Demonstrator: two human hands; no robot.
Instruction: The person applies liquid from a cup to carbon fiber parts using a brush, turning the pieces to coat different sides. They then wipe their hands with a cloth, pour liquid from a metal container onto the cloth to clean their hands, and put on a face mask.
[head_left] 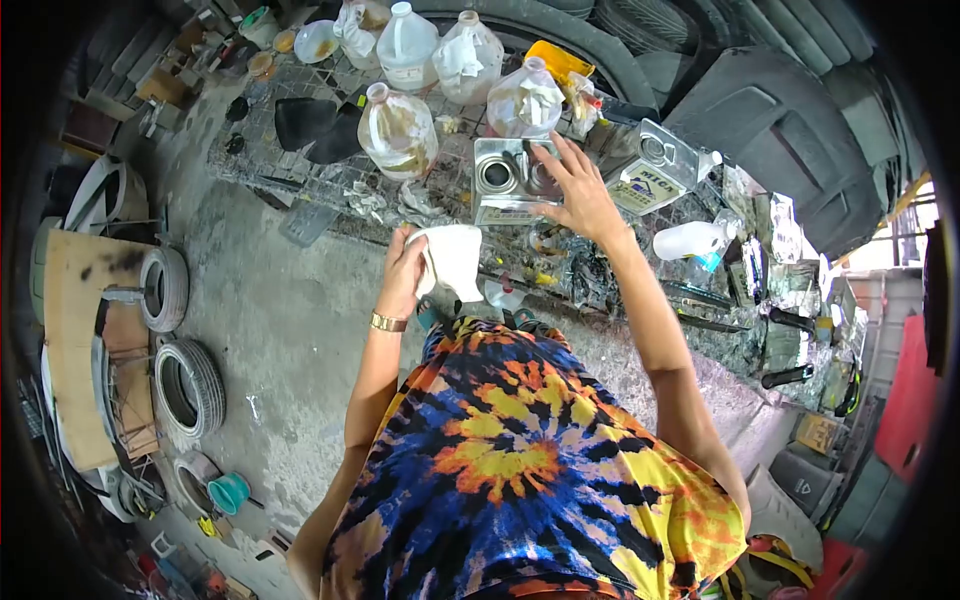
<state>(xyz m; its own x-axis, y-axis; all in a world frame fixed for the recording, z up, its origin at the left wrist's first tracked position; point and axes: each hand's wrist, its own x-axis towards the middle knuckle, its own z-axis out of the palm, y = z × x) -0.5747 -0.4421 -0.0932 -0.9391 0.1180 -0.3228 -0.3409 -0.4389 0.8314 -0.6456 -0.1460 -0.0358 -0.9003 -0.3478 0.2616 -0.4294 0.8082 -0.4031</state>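
My left hand [402, 268], with a gold watch at the wrist, is closed on the upper left edge of a bright white piece [455, 262]. It hangs in front of the workbench; I cannot tell if it is a cup or folded cloth. My right hand [585, 195] has its fingers spread, reaching over the right side of a silver metal can [495, 180] with a round opening on top. Another metal can [650, 168], with a printed label, stands to the right of this hand. Directly behind the nearer can is a stained plastic jug [525, 100].
More plastic jugs [398, 132] line the cluttered workbench [330, 190]. A white bottle [690, 240] lies at its right. Black car panels [770, 140] lean behind. Tyres [190, 388], a plywood sheet [75, 300] and a teal bucket [229, 492] are on the left.
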